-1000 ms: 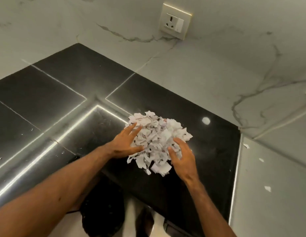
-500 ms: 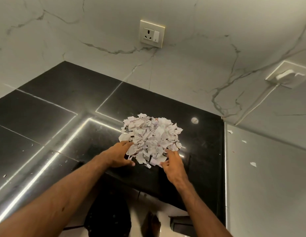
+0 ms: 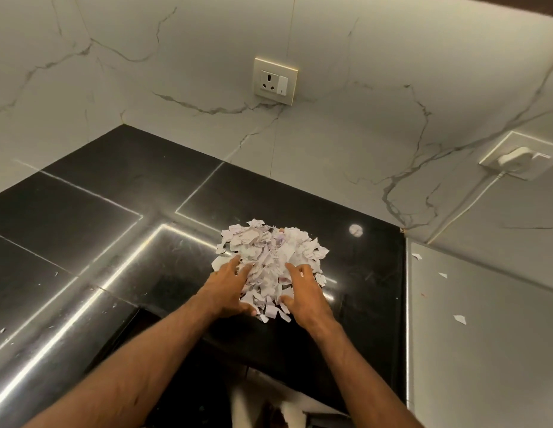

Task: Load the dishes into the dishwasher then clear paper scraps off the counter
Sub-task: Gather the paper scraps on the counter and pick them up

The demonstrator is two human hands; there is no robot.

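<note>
Polished black stone counter (image 3: 114, 242), glossy and crossed by thin pale seams, bears at frame centre a loose, crumpled mound of torn white paper scraps (image 3: 269, 251), with the left hand (image 3: 229, 288) and right hand (image 3: 306, 295) spread wide, fingers fairly straight, pressing against its near sides

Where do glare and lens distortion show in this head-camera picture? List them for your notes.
Head view: long bright streaks glare across the black counter, left of the scraps; a round bright spot reflects to their right; the wide lens skews the socket and leans the walls; left hand, right hand and scraps look sharp.
</note>
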